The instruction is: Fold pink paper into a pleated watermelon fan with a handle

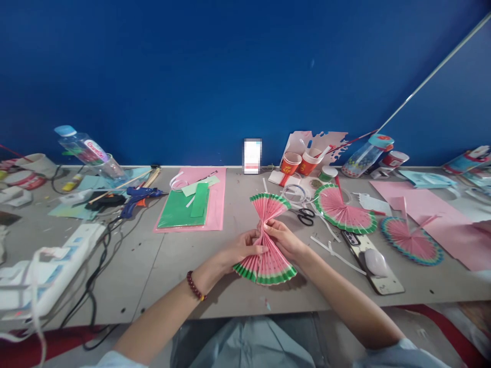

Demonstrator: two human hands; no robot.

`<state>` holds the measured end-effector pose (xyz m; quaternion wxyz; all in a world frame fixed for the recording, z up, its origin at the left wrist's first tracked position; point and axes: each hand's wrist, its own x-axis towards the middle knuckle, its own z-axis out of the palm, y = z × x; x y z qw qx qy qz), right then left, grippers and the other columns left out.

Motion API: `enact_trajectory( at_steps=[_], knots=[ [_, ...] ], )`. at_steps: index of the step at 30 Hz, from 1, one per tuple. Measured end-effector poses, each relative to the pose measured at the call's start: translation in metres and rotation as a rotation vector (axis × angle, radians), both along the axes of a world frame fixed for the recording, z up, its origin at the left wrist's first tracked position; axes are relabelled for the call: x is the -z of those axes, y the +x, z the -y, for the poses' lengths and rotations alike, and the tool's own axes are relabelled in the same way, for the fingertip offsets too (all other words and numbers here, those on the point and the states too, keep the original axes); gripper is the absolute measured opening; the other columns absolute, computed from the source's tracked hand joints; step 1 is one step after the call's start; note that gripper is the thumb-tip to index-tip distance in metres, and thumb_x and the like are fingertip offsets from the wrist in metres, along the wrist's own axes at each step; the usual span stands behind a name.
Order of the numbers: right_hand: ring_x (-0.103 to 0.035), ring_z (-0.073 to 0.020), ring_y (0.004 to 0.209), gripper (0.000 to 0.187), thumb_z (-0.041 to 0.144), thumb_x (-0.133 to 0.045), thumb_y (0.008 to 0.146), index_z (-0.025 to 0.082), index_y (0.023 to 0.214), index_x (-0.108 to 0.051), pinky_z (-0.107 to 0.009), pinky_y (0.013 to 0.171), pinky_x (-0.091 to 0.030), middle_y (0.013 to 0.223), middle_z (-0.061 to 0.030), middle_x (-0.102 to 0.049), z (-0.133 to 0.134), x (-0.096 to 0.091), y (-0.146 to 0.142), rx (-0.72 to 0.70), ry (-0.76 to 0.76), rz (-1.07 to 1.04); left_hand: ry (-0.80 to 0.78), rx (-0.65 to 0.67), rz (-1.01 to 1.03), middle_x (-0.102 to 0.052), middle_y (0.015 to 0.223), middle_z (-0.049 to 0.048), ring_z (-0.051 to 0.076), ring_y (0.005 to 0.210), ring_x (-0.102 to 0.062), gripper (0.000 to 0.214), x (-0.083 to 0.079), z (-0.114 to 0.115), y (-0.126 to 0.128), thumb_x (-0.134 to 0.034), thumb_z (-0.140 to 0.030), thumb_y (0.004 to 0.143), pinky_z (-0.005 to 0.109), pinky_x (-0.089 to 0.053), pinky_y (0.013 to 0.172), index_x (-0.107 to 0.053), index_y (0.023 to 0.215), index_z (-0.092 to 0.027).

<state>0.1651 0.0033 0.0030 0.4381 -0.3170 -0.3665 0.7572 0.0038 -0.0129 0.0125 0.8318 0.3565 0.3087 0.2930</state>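
Note:
A pleated paper fan (pixel 270 263), pink with dark specks and a green-and-white rim, is pinched at its middle and flares into one spread above and one below. My left hand (pixel 245 249) grips it from the left, thumb lying across the lower pleats. From the right, my right hand (pixel 283 236) holds the narrow waist between thumb and fingers. A finished-looking watermelon fan (pixel 345 213) lies to the right, and beyond it a pink fan with a blue edge (pixel 412 240). Black-handled scissors (pixel 306 216) rest just past my right hand.
Green paper (pixel 184 209) lies on a pink sheet (pixel 217 204) left of centre. Further left are a blue glue gun (pixel 140 199) and a power strip (pixel 72 266) with cables. A phone (pixel 374 263) lies at right; red paper cups (pixel 291 162) stand behind near the blue wall.

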Motion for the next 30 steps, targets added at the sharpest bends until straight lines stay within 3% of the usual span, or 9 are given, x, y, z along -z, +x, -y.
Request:
enact_trajectory(
  at_steps=[9, 13, 17, 22, 25, 30],
  knots=[
    [-0.058, -0.0104, 0.061, 0.027, 0.039, -0.073, 0.070, 0.017, 0.076, -0.059, -0.026, 0.064, -0.047, 0.069, 0.0018, -0.062, 0.000, 0.000, -0.002, 0.053, -0.001, 0.052, 0.027, 0.023, -0.011, -0.065, 0.097, 0.0060, 0.018, 0.087, -0.062, 0.056, -0.008, 0.002, -0.002, -0.083, -0.025, 0.057, 0.030, -0.048, 0.078, -0.061, 0.108, -0.018],
    [-0.054, -0.0088, 0.057, 0.030, 0.041, -0.075, 0.067, 0.016, 0.076, -0.060, -0.023, 0.059, -0.045, 0.065, 0.0032, -0.060, -0.001, -0.001, -0.002, 0.129, 0.024, 0.124, 0.095, 0.004, -0.063, -0.064, 0.100, 0.0068, 0.019, 0.091, -0.061, 0.054, -0.006, 0.004, 0.000, -0.083, -0.030, 0.058, 0.029, -0.046, 0.079, -0.062, 0.106, -0.017],
    [-0.051, -0.0078, 0.055, 0.029, 0.041, -0.075, 0.067, 0.016, 0.075, -0.061, -0.022, 0.056, -0.041, 0.065, 0.0034, -0.060, -0.001, 0.001, -0.004, 0.196, 0.029, 0.181, 0.196, 0.003, -0.164, -0.066, 0.088, 0.0053, 0.020, 0.086, -0.060, 0.040, -0.002, 0.006, 0.003, -0.072, -0.045, 0.069, 0.029, -0.045, 0.078, -0.067, 0.095, -0.015],
    [-0.043, -0.0050, 0.046, 0.028, 0.039, -0.077, 0.064, 0.016, 0.068, -0.062, -0.021, 0.049, -0.036, 0.056, 0.0052, -0.056, 0.000, 0.004, -0.004, 0.140, 0.003, 0.174, 0.257, -0.110, -0.133, -0.067, 0.097, 0.0065, 0.022, 0.102, -0.057, 0.043, 0.003, 0.006, 0.006, -0.058, -0.055, 0.078, 0.033, -0.041, 0.091, -0.067, 0.100, -0.019],
    [-0.033, -0.0029, 0.038, 0.026, 0.039, -0.074, 0.068, 0.015, 0.067, -0.064, -0.020, 0.040, -0.027, 0.050, 0.0064, -0.052, 0.001, 0.004, -0.002, 0.085, 0.008, 0.214, 0.266, -0.090, -0.097, -0.067, 0.091, 0.0075, 0.022, 0.092, -0.059, 0.046, 0.004, 0.005, 0.008, -0.057, -0.057, 0.078, 0.032, -0.043, 0.084, -0.067, 0.095, -0.016],
    [-0.054, -0.0075, 0.053, 0.022, 0.035, -0.074, 0.069, 0.014, 0.068, -0.067, -0.020, 0.052, -0.042, 0.061, 0.0016, -0.063, 0.001, -0.001, -0.001, 0.090, 0.088, 0.197, 0.310, -0.128, -0.233, -0.063, 0.071, 0.0026, 0.015, 0.068, -0.055, 0.041, -0.001, 0.007, 0.008, -0.055, -0.054, 0.080, 0.027, -0.041, 0.067, -0.062, 0.083, -0.013]
  ],
)
